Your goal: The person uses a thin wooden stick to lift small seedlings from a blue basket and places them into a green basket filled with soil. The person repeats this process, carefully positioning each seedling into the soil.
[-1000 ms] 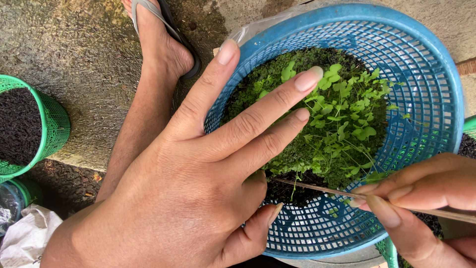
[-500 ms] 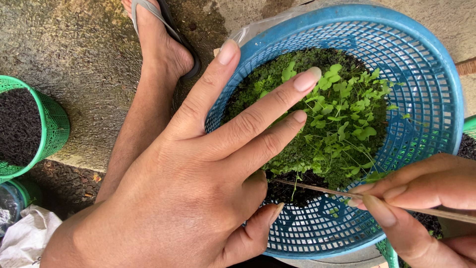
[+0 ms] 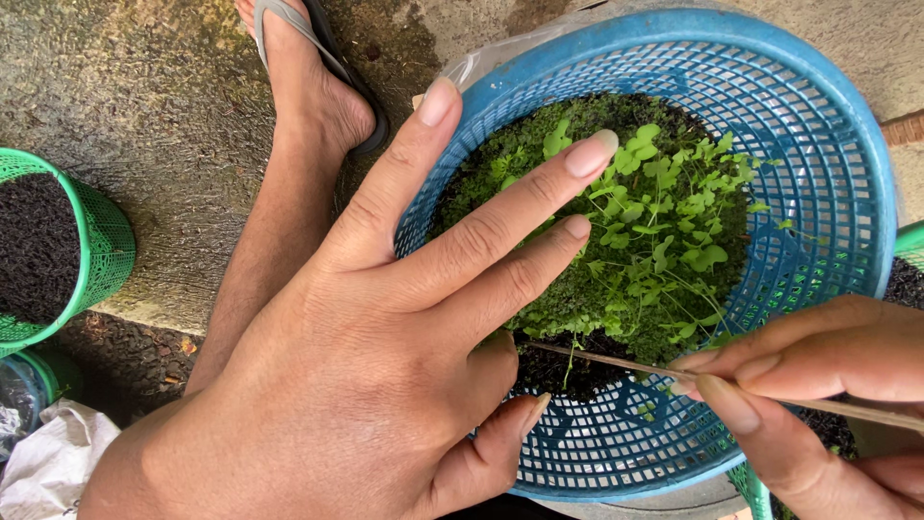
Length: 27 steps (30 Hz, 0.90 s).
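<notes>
A round blue plastic basket [image 3: 828,125] holds dark soil covered with moss and small green seedlings [image 3: 654,231]. My left hand [image 3: 385,356] lies spread over the basket's left side, fingers stretched across the rim and onto the greenery, holding nothing. My right hand [image 3: 818,385] at the lower right pinches a thin wooden stick [image 3: 606,358]. The stick's tip reaches into the dark soil at the near edge of the moss, just beside my left ring finger.
A green mesh pot [image 3: 58,250] filled with dark soil stands at the left edge on a concrete step. My foot in a grey sandal [image 3: 308,87] rests on the concrete at the top. A white plastic bag [image 3: 43,462] lies at the lower left.
My right hand's fingers have shifted slightly on the stick. My left hand and the basket have stayed where they were.
</notes>
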Tool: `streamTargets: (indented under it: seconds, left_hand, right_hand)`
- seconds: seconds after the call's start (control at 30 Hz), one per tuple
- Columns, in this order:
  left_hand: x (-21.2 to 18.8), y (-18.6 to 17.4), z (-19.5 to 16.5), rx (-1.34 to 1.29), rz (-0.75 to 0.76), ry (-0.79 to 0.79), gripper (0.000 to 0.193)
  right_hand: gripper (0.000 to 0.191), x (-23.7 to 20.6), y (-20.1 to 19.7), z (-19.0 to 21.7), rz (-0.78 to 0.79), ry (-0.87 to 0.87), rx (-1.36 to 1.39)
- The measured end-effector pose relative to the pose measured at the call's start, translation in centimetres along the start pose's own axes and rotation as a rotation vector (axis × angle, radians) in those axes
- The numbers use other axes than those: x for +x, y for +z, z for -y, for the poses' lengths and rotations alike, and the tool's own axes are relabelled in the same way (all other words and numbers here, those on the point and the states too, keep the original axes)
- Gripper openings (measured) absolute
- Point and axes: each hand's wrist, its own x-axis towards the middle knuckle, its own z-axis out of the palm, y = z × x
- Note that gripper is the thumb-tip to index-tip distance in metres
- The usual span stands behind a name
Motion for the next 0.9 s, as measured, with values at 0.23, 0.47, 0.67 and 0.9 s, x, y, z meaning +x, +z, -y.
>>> streamTargets:
  seconds: [0.23,0.47,0.67,0.9]
  left_hand:
    - [-0.1,0.1,0.1,-0.009,-0.019,0.004,0.036]
    - [-0.2,0.1,0.0,-0.011,-0.031,-0.005,0.036]
    - [-0.2,0.2,0.1,-0.013,-0.021,-0.001,0.035]
    - [-0.5,0.6,-0.5,0.096,0.027,0.044,0.036]
  right_hand:
    - [0.021,-7.2,1.2,-4.1,-0.208,0.061,0.008]
    - [0.022,-4.4,1.1,-2.0,-0.178,0.054,0.001]
    - [0.017,-4.7,3.1,-1.9,-0.387,0.149,-0.106]
    - [0.016,-5.4,3.2,-1.8,-0.402,0.13,-0.097]
